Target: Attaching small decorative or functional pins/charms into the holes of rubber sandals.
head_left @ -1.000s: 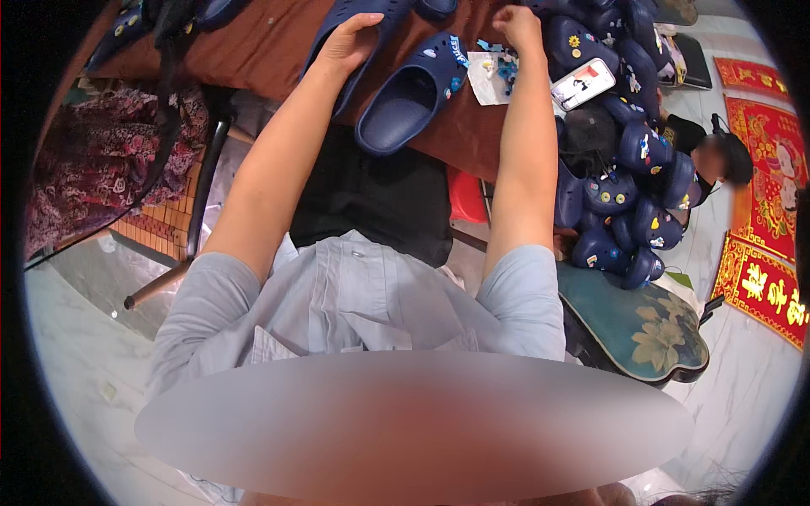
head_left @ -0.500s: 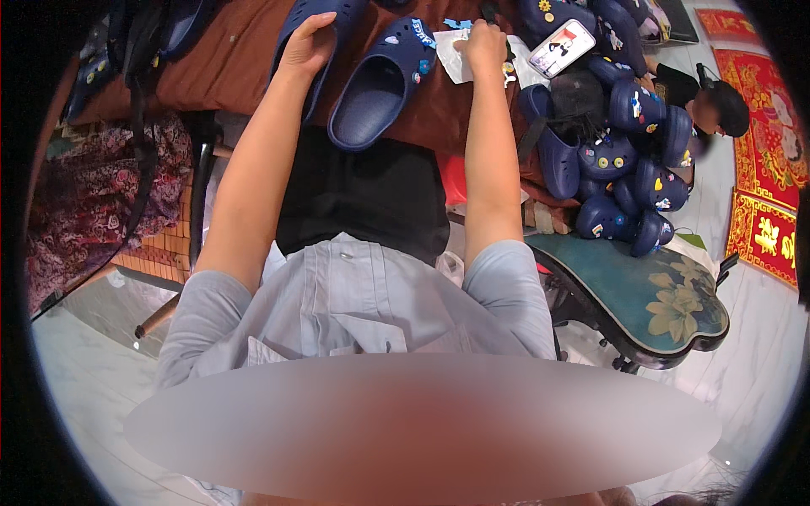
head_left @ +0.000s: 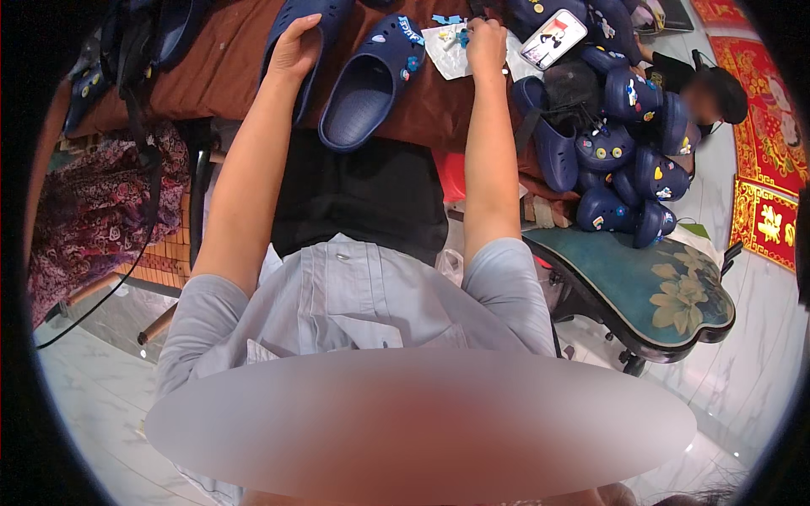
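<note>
My left hand (head_left: 297, 49) is closed on the side of a navy clog (head_left: 309, 94) at the top of the view, its thumb on the near rim. Right of it lies a second navy clog (head_left: 361, 94), opening up, with colourful charms along its right side. My right hand (head_left: 487, 51) has its fingers pinched together over a white sheet (head_left: 445, 61). Small charms lie on the sheet, and a blue one (head_left: 462, 37) is beside the fingertips. Whatever the pinch holds is hidden.
Several charm-covered navy clogs (head_left: 633, 97) are heaped at the right, with a phone (head_left: 553, 40) with a lit screen beside them. A brown cloth (head_left: 202, 84) covers the work surface. Below right stands a teal flowered chair (head_left: 633, 282). A person in a black cap (head_left: 724, 91) is behind the heap.
The view has shifted slightly. Beside my right hand, small charms now show on the left part of the white sheet. My left hand keeps its hold on the clog.
</note>
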Action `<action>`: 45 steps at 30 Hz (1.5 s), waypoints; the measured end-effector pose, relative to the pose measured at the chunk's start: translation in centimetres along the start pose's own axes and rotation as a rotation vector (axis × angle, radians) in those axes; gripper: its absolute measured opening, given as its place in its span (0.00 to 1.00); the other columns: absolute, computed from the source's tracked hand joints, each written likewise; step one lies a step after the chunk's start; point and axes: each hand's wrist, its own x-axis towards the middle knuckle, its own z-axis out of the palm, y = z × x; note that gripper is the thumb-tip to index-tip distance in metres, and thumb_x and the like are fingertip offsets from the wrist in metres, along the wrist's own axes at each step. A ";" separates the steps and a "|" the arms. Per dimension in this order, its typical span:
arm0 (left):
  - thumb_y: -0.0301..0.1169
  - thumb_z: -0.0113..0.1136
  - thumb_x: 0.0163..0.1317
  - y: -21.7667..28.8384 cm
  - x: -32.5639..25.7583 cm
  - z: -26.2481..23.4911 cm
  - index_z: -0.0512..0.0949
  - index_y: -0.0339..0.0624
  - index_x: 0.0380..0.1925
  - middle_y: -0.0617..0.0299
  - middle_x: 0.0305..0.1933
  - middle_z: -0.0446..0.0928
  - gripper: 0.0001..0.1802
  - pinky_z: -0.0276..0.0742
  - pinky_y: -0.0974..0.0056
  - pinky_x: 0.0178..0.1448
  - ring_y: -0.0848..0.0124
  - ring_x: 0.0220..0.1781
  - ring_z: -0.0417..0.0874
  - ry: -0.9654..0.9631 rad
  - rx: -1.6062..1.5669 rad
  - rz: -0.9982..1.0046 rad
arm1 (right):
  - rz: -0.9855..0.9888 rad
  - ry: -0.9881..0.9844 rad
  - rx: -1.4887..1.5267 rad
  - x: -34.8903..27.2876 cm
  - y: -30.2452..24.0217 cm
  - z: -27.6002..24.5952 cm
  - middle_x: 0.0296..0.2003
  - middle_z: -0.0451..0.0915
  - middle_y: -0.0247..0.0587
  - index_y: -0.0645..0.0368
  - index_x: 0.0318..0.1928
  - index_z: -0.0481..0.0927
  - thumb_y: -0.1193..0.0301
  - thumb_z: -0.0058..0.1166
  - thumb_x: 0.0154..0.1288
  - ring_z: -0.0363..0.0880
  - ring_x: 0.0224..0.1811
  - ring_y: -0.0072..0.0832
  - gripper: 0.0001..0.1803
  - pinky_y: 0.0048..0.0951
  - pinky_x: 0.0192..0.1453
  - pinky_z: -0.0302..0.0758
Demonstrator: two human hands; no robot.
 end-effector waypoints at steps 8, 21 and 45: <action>0.26 0.65 0.51 0.1 0.3 -1.8 0.82 0.43 0.28 0.65 0.36 0.82 0.03 0.66 0.65 0.60 0.71 0.44 0.79 0.025 -0.004 0.013 | -0.106 -0.033 -0.201 -0.1 -0.3 -0.5 0.36 0.80 0.47 0.60 0.34 0.82 0.74 0.49 0.55 0.76 0.43 0.45 0.09 0.42 0.44 0.75; 0.26 0.65 0.51 0.0 0.2 -2.0 0.82 0.42 0.30 0.63 0.38 0.82 0.05 0.68 0.66 0.60 0.72 0.45 0.79 -0.006 -0.027 -0.041 | -0.067 -0.054 -0.101 -2.0 0.6 -1.4 0.39 0.76 0.55 0.69 0.33 0.80 0.79 0.50 0.53 0.75 0.44 0.49 0.08 0.42 0.45 0.75; 0.30 0.62 0.54 0.0 -0.3 -1.2 0.79 0.41 0.37 0.67 0.42 0.77 0.10 0.62 0.67 0.61 0.72 0.50 0.74 -0.121 0.044 -0.163 | 0.051 -0.059 -0.091 -2.0 1.0 -2.0 0.36 0.79 0.52 0.62 0.35 0.83 0.76 0.60 0.50 0.75 0.43 0.47 0.09 0.42 0.47 0.73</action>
